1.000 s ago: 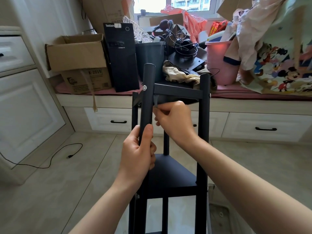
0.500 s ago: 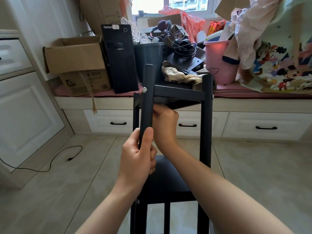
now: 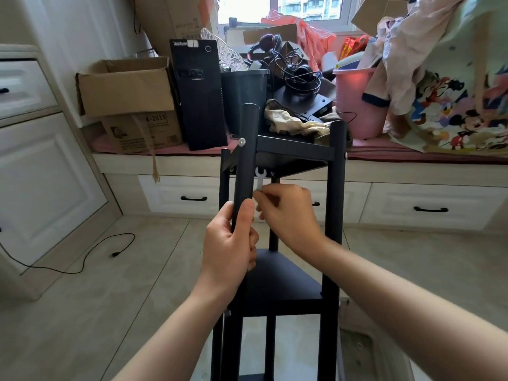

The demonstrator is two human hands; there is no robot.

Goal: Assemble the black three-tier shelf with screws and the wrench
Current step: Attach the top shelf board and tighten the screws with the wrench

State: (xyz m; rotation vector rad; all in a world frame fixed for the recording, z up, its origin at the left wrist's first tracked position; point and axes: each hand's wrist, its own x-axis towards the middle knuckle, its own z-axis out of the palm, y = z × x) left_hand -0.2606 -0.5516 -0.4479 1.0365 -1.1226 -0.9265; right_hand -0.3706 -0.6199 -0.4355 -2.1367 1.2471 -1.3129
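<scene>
The black three-tier shelf (image 3: 295, 149) stands upright in front of me, its top tier near eye level and a middle tier (image 3: 283, 287) below my hands. My left hand (image 3: 229, 248) grips the near front post (image 3: 246, 166), which carries a silver screw head (image 3: 242, 141) at the top tier. My right hand (image 3: 288, 213) pinches a small silver wrench (image 3: 259, 178) whose open jaw points up at the underside of the top tier, just right of that post. The fastener under the tier is too small to make out.
A window bench (image 3: 412, 171) with drawers runs behind the shelf, piled with a cardboard box (image 3: 126, 86), a black computer tower (image 3: 199, 94), a pink bucket (image 3: 357, 103), cables and cloth. White cabinets (image 3: 41, 174) stand left. A black cable (image 3: 82, 257) lies on the tiled floor.
My right hand has come out from under the top tier and dropped slightly, so the wrench now shows with its jaw up at the tier's underside. My left hand keeps its grip on the post.
</scene>
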